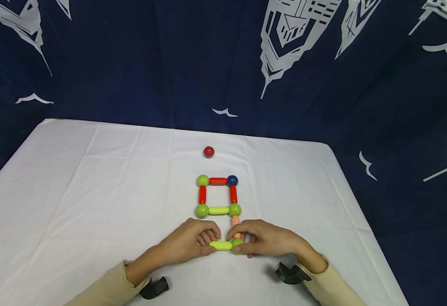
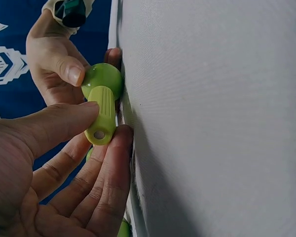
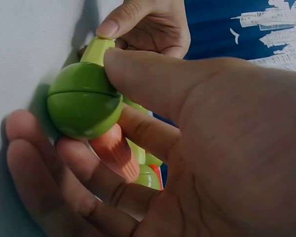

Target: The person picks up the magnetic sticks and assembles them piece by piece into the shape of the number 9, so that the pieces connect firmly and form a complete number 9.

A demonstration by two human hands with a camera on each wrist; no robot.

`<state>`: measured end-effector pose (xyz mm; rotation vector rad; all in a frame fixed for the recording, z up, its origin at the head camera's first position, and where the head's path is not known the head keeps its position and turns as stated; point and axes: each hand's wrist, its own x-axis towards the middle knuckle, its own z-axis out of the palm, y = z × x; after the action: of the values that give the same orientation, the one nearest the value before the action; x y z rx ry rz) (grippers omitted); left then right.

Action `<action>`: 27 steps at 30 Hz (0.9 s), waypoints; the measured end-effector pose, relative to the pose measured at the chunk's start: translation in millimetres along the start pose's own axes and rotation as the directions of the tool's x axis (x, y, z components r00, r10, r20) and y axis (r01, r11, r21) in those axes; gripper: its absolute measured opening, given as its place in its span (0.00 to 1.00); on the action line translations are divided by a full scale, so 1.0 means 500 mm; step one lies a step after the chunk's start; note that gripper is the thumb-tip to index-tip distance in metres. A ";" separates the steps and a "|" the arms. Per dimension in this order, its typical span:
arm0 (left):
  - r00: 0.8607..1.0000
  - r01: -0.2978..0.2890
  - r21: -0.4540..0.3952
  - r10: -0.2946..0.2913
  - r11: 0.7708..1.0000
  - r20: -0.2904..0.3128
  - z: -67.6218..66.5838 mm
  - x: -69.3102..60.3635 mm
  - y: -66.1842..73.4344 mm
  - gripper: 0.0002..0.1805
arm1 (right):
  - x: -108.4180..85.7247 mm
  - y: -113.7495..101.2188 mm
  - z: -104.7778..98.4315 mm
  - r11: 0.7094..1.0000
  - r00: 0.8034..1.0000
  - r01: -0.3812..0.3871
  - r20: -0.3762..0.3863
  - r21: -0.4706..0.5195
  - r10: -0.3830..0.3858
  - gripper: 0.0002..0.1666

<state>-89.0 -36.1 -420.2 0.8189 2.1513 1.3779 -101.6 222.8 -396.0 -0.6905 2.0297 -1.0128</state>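
My left hand [image 1: 187, 240] pinches a yellow-green magnetic rod [image 2: 104, 111] by its free end, where a small metal disc shows. The other end of that rod meets a green ball [image 3: 84, 101]. Thumb and fingers of my right hand [image 1: 271, 239] hold this ball. From it a salmon-coloured rod [image 1: 236, 221], partly covered by my right fingers, leads away to the near right corner ball [image 1: 235, 210] of a square. That square has three red rods, one yellow-green rod [image 1: 219, 211], green balls and one blue ball [image 1: 232, 181].
A loose red ball [image 1: 208, 152] lies beyond the square on the white-covered table [image 1: 112, 178]. Behind the table's far edge hangs a dark blue cloth [image 1: 131, 63] with white building prints. Dark devices [image 1: 290, 274] sit at both wrists.
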 end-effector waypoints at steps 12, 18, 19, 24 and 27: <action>0.997 -0.046 0.064 0.050 0.997 -0.058 -0.046 -0.004 0.006 0.11 | 0.004 0.005 0.000 0.999 0.999 0.030 0.022 -0.012 -0.030 0.12; 0.973 -0.016 0.106 0.040 0.994 -0.229 -0.129 0.018 0.006 0.08 | 0.005 0.004 0.000 1.000 1.000 0.004 0.024 -0.002 -0.004 0.12; 0.966 0.003 0.104 0.024 0.995 -0.257 -0.143 0.026 0.004 0.08 | 0.005 0.004 0.000 1.000 1.000 -0.001 0.024 0.003 0.001 0.12; 0.925 0.091 0.092 -0.050 0.992 -0.377 -0.201 0.076 -0.015 0.11 | 0.006 0.005 0.000 1.000 1.000 -0.017 0.027 0.021 0.017 0.12; 0.909 0.149 0.055 -0.115 0.987 -0.401 -0.223 0.109 -0.033 0.15 | 0.006 0.006 0.001 0.999 0.999 -0.015 0.030 0.029 0.014 0.12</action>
<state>-204.7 -75.7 -394.2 0.4342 2.5333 1.4910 -103.4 222.1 -399.6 -0.6705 1.9876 -1.0166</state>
